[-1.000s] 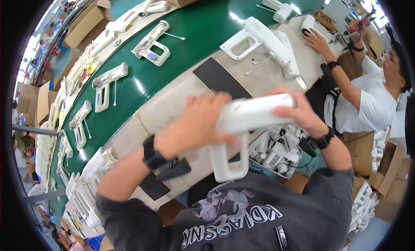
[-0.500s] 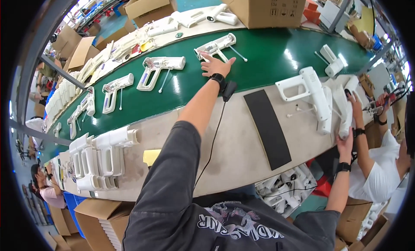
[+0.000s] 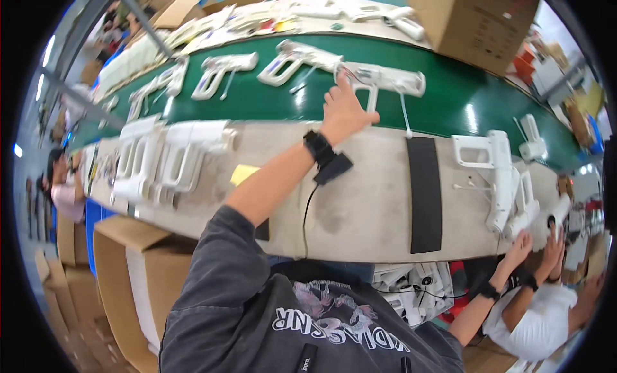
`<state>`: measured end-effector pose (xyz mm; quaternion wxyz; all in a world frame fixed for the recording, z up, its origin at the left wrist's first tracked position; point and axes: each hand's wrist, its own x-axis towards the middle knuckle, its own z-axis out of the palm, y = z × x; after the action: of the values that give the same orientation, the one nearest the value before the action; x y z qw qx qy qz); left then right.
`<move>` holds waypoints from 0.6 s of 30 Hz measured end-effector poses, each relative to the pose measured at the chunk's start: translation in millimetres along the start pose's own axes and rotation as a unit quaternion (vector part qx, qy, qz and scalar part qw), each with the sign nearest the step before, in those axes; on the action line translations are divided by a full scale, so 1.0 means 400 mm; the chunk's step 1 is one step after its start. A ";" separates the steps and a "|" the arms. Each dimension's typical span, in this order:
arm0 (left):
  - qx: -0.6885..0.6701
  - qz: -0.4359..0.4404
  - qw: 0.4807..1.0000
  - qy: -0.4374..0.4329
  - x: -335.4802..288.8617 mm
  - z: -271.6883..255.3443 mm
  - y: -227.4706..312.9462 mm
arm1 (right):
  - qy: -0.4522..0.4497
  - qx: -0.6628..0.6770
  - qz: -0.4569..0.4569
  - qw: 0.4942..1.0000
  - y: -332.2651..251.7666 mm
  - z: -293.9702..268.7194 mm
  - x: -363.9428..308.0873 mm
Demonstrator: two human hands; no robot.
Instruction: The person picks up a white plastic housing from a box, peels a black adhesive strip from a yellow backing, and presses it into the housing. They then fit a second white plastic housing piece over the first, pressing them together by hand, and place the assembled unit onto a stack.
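Note:
My left hand [image 3: 347, 109] reaches over the green belt, fingers apart and thumb out. Its index finger overlaps the rear end of a white pistol-shaped housing [image 3: 392, 79]; whether it presses on it I cannot tell. A thin pale rod [image 3: 406, 116] hangs from that housing. At the right, my right hand [image 3: 516, 249] is just below a white handled housing [image 3: 526, 220], its blurred fingers loosely bent with nothing seen in them. Beside it, a co-worker's hand [image 3: 551, 251] is on another white part [image 3: 560, 211]. A larger white housing [image 3: 501, 180] lies on the table nearby.
More open housings [image 3: 297, 61] line the green belt [image 3: 450, 109]. White shells [image 3: 157, 161] stand stacked on the left of the beige table [image 3: 360, 199]. A black pad [image 3: 425, 196] lies right of centre. Cardboard boxes [image 3: 475, 26] stand behind and lower left. A cable runs from my left wrist.
My view has turned, and the open housings have shifted along the belt relative to the table. My right hand has come away from the white part, which the co-worker's hand now has.

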<state>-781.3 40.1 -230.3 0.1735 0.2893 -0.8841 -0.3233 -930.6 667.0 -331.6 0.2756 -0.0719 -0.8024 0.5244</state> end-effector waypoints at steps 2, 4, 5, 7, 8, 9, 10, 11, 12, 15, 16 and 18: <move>0.000 0.057 0.998 0.034 -0.165 -0.058 -0.065 | -0.065 0.050 -0.023 0.996 -0.232 0.084 -0.139; 0.002 0.060 0.996 0.059 -0.310 -0.064 -0.094 | -0.114 0.084 -0.032 0.989 -0.385 0.135 -0.280; 0.008 0.048 0.997 0.063 -0.369 -0.061 -0.110 | -0.200 0.092 -0.055 0.974 -0.460 0.165 -0.360; 0.002 0.018 0.998 0.059 -0.468 -0.060 -0.127 | -0.341 0.162 -0.116 0.919 -0.586 0.238 -0.503; 0.005 0.009 0.998 0.063 -0.503 -0.054 -0.138 | -0.391 0.220 -0.149 0.881 -0.631 0.276 -0.564; 0.006 -0.019 0.999 0.047 -0.538 -0.050 -0.143 | -0.419 0.237 -0.161 0.861 -0.677 0.300 -0.614; 0.007 -0.047 0.998 0.032 -0.566 -0.051 -0.148 | -0.447 0.255 -0.174 0.840 -0.721 0.323 -0.654; -0.011 -0.074 0.997 0.014 -0.587 -0.066 -0.140 | -0.472 0.267 -0.196 0.817 -0.760 0.341 -0.683; -0.011 -0.081 0.996 0.017 -0.609 -0.063 -0.151 | -0.479 0.267 -0.195 0.813 -0.796 0.358 -0.710; -0.001 -0.024 0.996 0.085 -0.649 -0.073 -0.182 | -0.554 0.273 -0.194 0.762 -0.880 0.411 -0.778; 0.075 -0.011 0.990 0.116 -0.656 -0.096 -0.189 | -0.594 0.241 -0.233 0.731 -0.896 0.433 -0.798; 0.148 0.002 0.979 0.140 -0.666 -0.152 -0.234 | -0.632 0.203 -0.267 0.699 -0.927 0.472 -0.849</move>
<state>-508.0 119.3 -280.9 0.2518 0.3523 -0.8897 -0.1446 -679.6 215.2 -185.6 -0.1597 0.5513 -0.6474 0.5013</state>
